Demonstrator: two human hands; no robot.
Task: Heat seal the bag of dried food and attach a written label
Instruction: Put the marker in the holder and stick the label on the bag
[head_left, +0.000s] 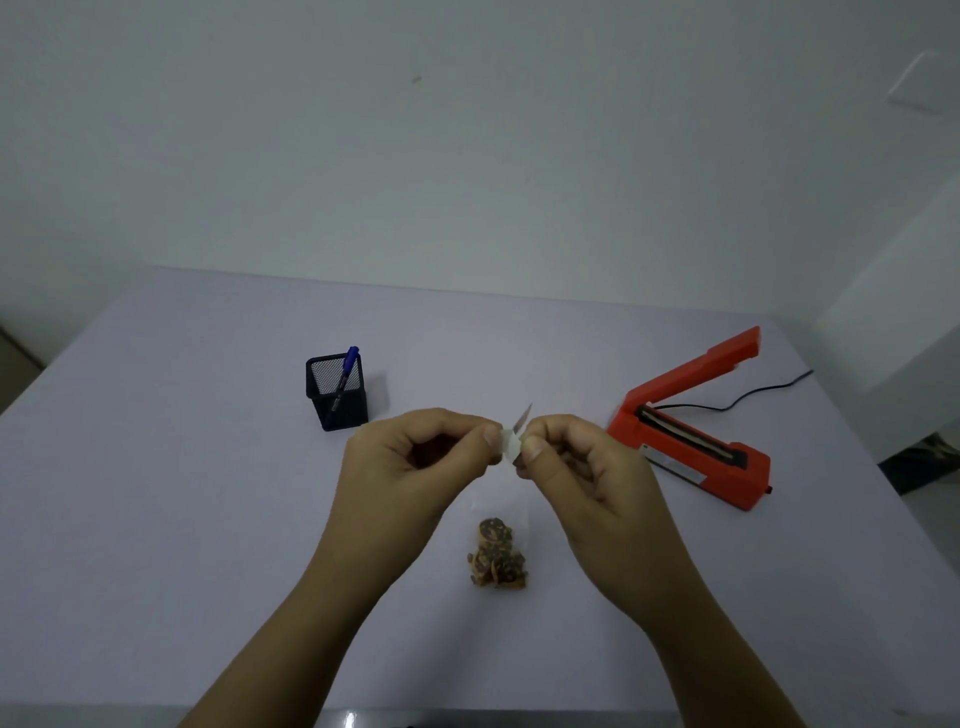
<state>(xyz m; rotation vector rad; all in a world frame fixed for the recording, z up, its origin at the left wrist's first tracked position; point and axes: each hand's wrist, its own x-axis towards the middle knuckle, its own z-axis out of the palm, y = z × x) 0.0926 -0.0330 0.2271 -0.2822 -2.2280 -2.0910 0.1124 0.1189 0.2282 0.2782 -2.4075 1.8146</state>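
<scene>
A small clear bag (497, 553) with brown dried food in its lower part lies flat on the pale table, near the front middle. Above it, my left hand (415, 467) and my right hand (576, 470) are raised side by side and both pinch a small white label (511, 441) between thumb and forefinger. A thin strip of the label or its backing sticks up between the fingertips. The label's face is too small to read.
An orange heat sealer (691, 421) stands at the right with its arm raised and a black cord trailing off behind it. A black mesh pen holder (336, 392) with a blue marker (344, 376) in it stands at the back left. A wall rises behind the table (156, 467).
</scene>
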